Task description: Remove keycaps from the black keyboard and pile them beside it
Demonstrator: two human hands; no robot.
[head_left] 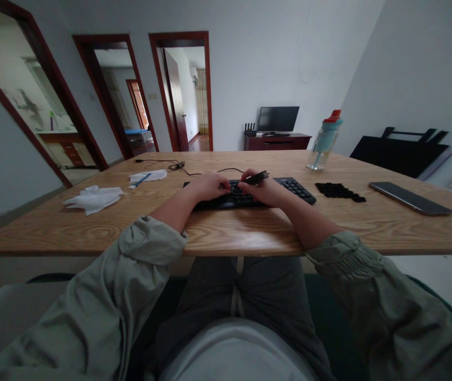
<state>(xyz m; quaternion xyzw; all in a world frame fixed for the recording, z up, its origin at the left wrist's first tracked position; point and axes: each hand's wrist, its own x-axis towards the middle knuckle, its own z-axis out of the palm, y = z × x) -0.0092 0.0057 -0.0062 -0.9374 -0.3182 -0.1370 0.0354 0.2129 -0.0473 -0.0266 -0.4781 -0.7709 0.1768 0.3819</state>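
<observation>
A black keyboard (238, 200) lies on the wooden table in front of me, partly covered by my hands. My left hand (210, 186) rests over its left half, fingers pinched together at the keys. A small dark thing may be between those fingertips, but I cannot make it out. Over the middle of the keyboard, my right hand (263, 189) grips a thick black pen-shaped tool (258, 178). Its blunt end points up and to the right; its tip is hidden by the fingers. Right of the keyboard, small black pieces that look like keycaps (337, 190) lie grouped together.
A laptop-like grey slab (410, 198) lies at the right, with a water bottle (324, 143) standing behind the black pieces. To the left are crumpled white tissue (94, 199), a blue-handled brush-like stick (142, 180) on another tissue, and a coiled black cable (177, 165).
</observation>
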